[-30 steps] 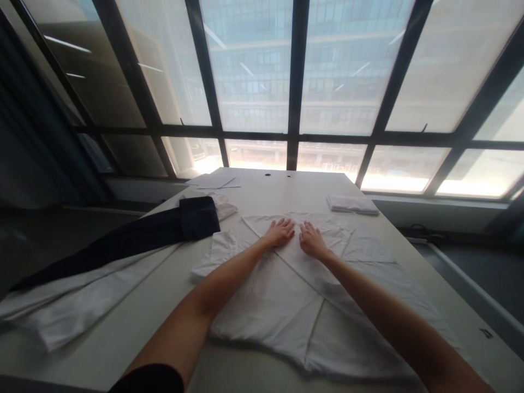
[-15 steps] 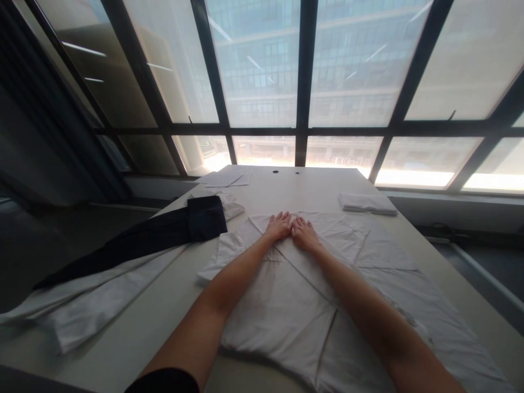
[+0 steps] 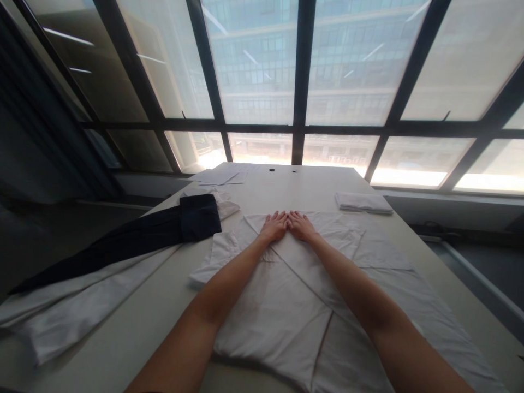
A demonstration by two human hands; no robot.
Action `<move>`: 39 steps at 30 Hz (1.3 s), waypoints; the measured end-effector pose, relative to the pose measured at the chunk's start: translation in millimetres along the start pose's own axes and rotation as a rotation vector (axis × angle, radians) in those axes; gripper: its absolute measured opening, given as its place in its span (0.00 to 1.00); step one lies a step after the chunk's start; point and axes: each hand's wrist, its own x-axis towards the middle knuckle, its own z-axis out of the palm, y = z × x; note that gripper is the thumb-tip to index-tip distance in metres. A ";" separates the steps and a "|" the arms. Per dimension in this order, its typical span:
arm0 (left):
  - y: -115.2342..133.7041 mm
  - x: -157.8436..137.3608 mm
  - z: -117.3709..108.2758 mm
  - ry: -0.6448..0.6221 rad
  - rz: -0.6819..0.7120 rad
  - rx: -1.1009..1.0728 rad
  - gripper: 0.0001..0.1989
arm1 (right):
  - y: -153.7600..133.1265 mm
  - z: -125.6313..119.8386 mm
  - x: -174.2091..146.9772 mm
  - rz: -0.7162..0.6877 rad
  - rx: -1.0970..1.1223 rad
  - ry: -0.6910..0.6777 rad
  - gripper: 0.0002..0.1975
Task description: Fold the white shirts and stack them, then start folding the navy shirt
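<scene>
A white garment, perhaps a shirt [image 3: 282, 305], lies spread on the white table [image 3: 286, 188] in front of me, with folded layers and creases across it. My left hand [image 3: 275, 226] rests palm down near its far edge, fingers stretched out. Beside it, my right hand [image 3: 301, 226] lies flat on the same cloth, its fingers also extended. The two hands touch or nearly touch at the fingertips. Neither grips the fabric. My forearms hide parts of the garment.
To the left, a dark navy garment [image 3: 200, 217] lies over white cloth [image 3: 82, 314] that reaches the table's left edge. Papers [image 3: 221, 176] sit at the far left. A folded white cloth [image 3: 363, 203] is at the far right. Tall windows [image 3: 262, 65] stand behind the table.
My right hand has flattened out, its fingers now straighter against the cloth. Both hands stay at the garment's far edge. The view has shifted slightly.
</scene>
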 end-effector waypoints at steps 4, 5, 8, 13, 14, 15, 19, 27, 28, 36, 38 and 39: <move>-0.4 -0.1 0.8 0.014 -0.024 -0.014 0.27 | 26.7 -7.1 -5.0 0.002 -0.014 0.000 0.29; -0.4 -0.2 0.5 0.014 -0.031 -0.019 0.27 | 34.2 -9.4 -6.3 0.010 -0.019 -0.001 0.28; 0.1 -1.3 -1.6 0.013 -0.048 -0.031 0.27 | 53.4 -15.6 -9.5 0.050 -0.035 -0.007 0.27; 0.7 -5.8 -5.3 0.000 -0.077 -0.024 0.28 | 65.5 -17.8 -11.6 0.123 -0.055 0.002 0.27; 0.0 -6.9 -5.9 0.000 -0.107 -0.016 0.29 | 65.5 -17.2 -11.8 0.141 -0.059 0.011 0.27; -1.2 -8.1 -6.4 0.000 -0.149 -0.009 0.29 | 65.1 -16.6 -12.0 0.159 -0.063 0.020 0.28; -12.5 -12.3 -9.2 0.008 -0.340 0.005 0.32 | 64.0 -15.4 -12.4 0.196 -0.076 0.035 0.28; -47.3 -15.5 -17.6 0.032 -0.526 -0.052 0.31 | 66.0 -16.4 -12.0 0.187 -0.088 0.030 0.28; -51.6 -16.0 -20.2 0.028 -0.539 -0.081 0.30 | 65.9 -16.5 -12.0 0.186 -0.088 0.029 0.28; -82.8 -43.5 -71.5 0.101 -0.472 -0.174 0.26 | 64.7 -15.9 -11.8 0.185 -0.057 0.044 0.28; -89.0 -61.6 -86.5 0.118 -0.421 -0.175 0.24 | 64.7 -15.1 -11.8 0.185 -0.047 0.049 0.28; -92.0 -72.1 -92.4 0.123 -0.395 -0.175 0.24 | 64.6 -14.8 -11.8 0.187 -0.043 0.052 0.27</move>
